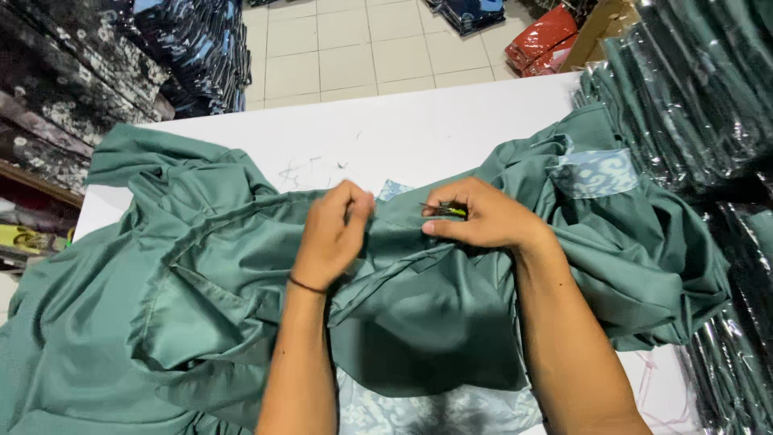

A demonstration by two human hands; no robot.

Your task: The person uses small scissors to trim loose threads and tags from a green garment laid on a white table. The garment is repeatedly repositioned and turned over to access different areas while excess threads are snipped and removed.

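Both hands pinching green garment on white table, mid-table.

Bare tabletop only beyond the cloth toward the far edge; tiled floor past it. Hemmed in right by bagged green stacks, left by dark patterned fabric piles; red packet far right. Left hand curled closed, gripping a fold. Right hand closed on small thread snips, yellow-green handle, thumb pressing the cloth, just beside the left hand.
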